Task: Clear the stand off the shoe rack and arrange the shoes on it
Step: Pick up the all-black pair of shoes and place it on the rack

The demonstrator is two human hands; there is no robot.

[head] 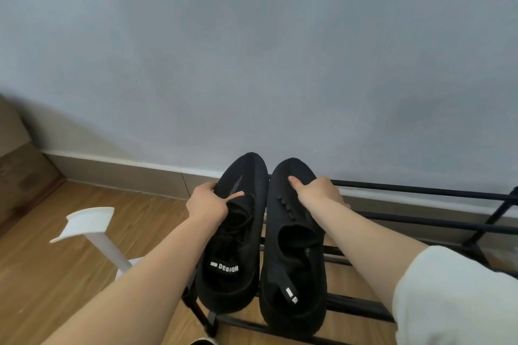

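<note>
Two black knit shoes lie side by side on the left end of a black metal shoe rack (414, 190), toes toward the wall. My left hand (208, 203) grips the left shoe (235, 255) at its outer side near the laces, thumb on top. Gripping the right shoe (294, 274) near its toe is my right hand (318, 190), thumb pressed on the upper. A white plastic stand (92, 225) sits on the wooden floor to the left of the rack, apart from both hands.
A grey-blue wall with a skirting board runs just behind the rack. A cardboard box (19, 165) stands at the far left on the floor. Rack bars extend to the right with nothing on them. A white-edged object peeks in at the bottom edge (201, 342).
</note>
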